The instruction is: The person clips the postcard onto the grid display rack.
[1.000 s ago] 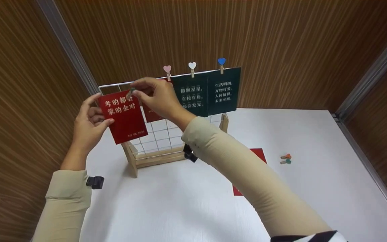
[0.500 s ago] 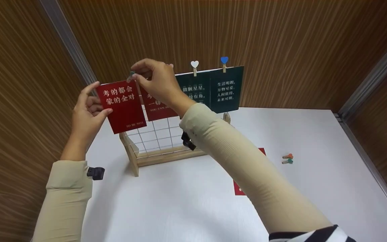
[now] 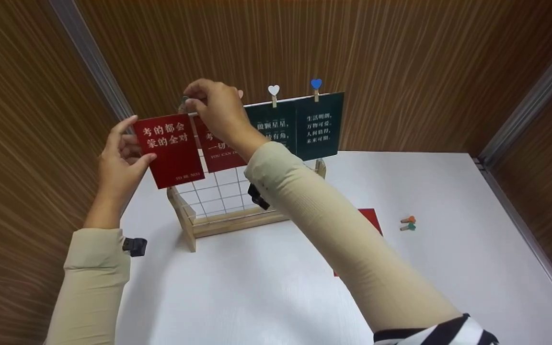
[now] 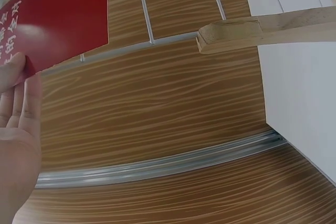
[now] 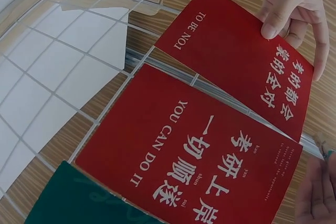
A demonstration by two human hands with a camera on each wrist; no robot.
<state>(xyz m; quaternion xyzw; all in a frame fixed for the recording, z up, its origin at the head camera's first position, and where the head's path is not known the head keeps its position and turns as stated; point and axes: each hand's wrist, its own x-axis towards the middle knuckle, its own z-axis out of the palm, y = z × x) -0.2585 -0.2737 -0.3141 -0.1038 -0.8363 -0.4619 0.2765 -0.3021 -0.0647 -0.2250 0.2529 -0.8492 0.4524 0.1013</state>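
Observation:
My left hand (image 3: 121,167) pinches the left edge of a red card (image 3: 173,160) with white characters, thumb in front and fingers behind. The card stands against the left end of a white wire grid (image 3: 225,191), its upper edge level with the grid's top wire. My right hand (image 3: 223,112) pinches a small clothespin (image 3: 183,103) with a green end just above the card's upper right corner. Beside it hangs a second red card (image 5: 194,145), partly behind the right hand in the head view. Two dark green cards (image 3: 321,127) hang further right.
A wooden base (image 3: 242,225) carries the grid. White heart (image 3: 273,90) and blue heart (image 3: 316,84) clothespins grip the top wire. An orange clothespin (image 3: 408,219) and a green clothespin (image 3: 408,227) lie on the white table (image 3: 257,287). Another red card (image 3: 371,219) is partly under the right arm.
The left hand has raised the red card up to the grid's top wire. The right hand has risen with the clothespin from in front of the card to above its upper edge.

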